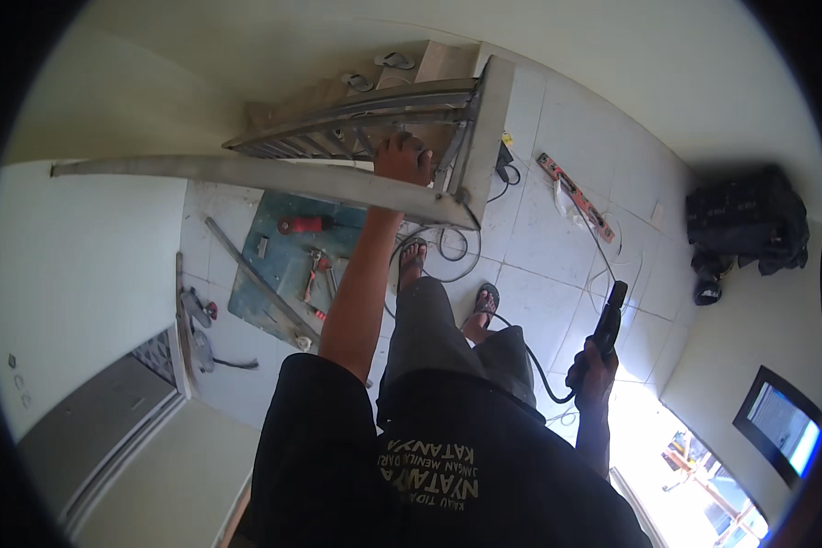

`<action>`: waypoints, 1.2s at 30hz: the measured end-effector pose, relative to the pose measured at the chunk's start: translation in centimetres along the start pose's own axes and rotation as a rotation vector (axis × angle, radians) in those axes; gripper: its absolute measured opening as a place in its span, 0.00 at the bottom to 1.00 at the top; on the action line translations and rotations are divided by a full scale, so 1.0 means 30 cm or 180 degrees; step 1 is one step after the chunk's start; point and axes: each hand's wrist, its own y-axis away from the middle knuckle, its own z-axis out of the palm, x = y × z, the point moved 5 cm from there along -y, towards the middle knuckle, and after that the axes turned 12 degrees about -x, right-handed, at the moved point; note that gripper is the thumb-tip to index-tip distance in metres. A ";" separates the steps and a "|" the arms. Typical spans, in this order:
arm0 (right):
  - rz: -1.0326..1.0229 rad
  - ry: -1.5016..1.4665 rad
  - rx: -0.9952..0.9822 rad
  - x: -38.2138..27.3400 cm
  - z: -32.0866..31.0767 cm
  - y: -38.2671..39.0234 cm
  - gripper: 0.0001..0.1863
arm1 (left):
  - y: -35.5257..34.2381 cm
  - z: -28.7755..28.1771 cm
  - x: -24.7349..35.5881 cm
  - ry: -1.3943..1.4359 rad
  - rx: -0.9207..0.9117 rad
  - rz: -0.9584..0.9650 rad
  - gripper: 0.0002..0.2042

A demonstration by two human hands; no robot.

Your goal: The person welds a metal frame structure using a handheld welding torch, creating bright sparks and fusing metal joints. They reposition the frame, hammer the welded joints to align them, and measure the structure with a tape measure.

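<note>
My left arm reaches over a long grey metal rail (310, 181), part of a stair railing with a broad post (486, 137). Just beyond that rail my left hand (402, 159) is closed, fingers curled among the railing's bars; what they grip is hidden. Low at the right, my right hand (594, 373) is wrapped round a black welding electrode holder (609, 320), held up with its tip pointing away from me. A thick black cable (541, 373) runs from it toward my feet. A thin rod seems to extend from the tip.
A green board (274, 247) on the tiles carries a red-handled tool (303, 225), a hammer (329, 274) and a metal bar (260, 281). An orange spirit level (575, 196) lies to the right. Black bags (749, 219) stand by the wall. Sandals (394, 60) rest on the stairs.
</note>
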 end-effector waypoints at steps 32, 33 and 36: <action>-0.0792 0.0435 -0.0847 -0.296 -0.285 -0.127 0.06 | 1.031 0.035 0.195 0.2413 0.1074 -0.3189 0.16; -0.0782 0.0482 -0.0813 -0.319 -0.274 -0.130 0.06 | 0.989 0.016 0.208 0.2354 0.1139 -0.3140 0.16; -0.0933 0.0564 -0.0763 -0.380 -0.271 -0.176 0.05 | 0.818 -0.096 0.243 0.2327 0.1198 -0.2974 0.15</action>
